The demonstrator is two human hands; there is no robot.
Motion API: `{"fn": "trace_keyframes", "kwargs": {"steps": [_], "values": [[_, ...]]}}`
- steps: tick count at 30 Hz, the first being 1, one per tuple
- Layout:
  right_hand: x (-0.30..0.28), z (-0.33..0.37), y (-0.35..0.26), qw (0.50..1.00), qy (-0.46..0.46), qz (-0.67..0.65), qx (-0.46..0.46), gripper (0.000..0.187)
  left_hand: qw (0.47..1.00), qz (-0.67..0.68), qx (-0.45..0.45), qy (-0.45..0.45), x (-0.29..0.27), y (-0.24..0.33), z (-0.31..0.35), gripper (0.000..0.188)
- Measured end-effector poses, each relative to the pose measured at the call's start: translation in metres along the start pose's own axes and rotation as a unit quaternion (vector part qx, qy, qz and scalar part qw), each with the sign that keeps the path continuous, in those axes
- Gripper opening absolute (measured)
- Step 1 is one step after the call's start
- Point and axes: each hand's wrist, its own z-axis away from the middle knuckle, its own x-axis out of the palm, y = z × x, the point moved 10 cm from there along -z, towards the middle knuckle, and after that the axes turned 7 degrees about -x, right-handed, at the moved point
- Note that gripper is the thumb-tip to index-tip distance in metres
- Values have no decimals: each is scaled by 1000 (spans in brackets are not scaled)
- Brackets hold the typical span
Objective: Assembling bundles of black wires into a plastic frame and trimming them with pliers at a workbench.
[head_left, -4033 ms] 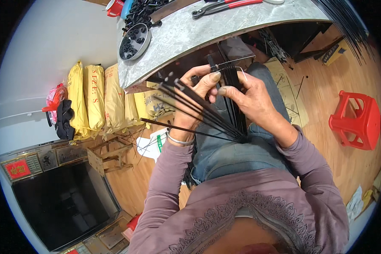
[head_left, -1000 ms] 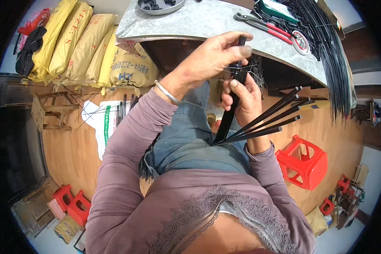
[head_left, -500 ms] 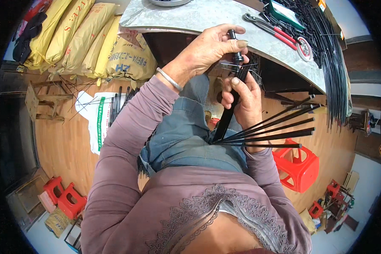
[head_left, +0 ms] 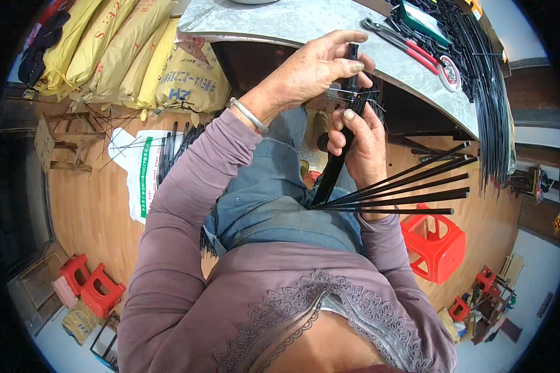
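1. Head view: the rod bundle (head_left: 331,181), black and slim, is gripped by the right hand (head_left: 362,140), with the fingers curled and the thumb laid along it; below that hand its lower end is rested at the lap.
2. Just above the right hand, the black tube (head_left: 353,50) is pinched between the thumb and fingers of the left hand (head_left: 320,67); how firmly cannot be told.
3. To the right of and below the right hand, loose rods (head_left: 410,188) are fanned out from the bundle's lower end.
4. The bundle is judged light, stiff lengthwise but springy, and smooth enough to slip; it is best held around its gathered middle, clear of the easily bent loose rods.
5. Beyond the hands, red-handled pliers (head_left: 410,50) are seen on the grey tabletop (head_left: 280,25).
6. Farther off, beyond the left hand, yellow sacks (head_left: 127,46) are stacked.
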Motion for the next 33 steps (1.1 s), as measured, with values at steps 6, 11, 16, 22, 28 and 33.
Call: {"fn": "trace_keyframes", "kwargs": {"steps": [6,11,16,22,28,33], "values": [[0,-1,0,1000,-8,5,-3,20,998,-51,0,25,-5,-2,1,41],[-1,-2,0,1000,-5,7,-7,20,999,-46,-3,28,-5,-3,1,40],[-2,-3,3,999,-24,-24,1,20,998,47,-28,25,-5,-6,6,39],[6,-3,8,990,-82,-107,28,21,985,168,-29,6,-4,-10,7,34],[-2,-3,13,994,-43,-94,31,20,994,74,-41,64,-14,-21,13,42],[-19,-3,17,999,0,-31,11,19,981,-19,-168,94,5,-36,39,41]]}}
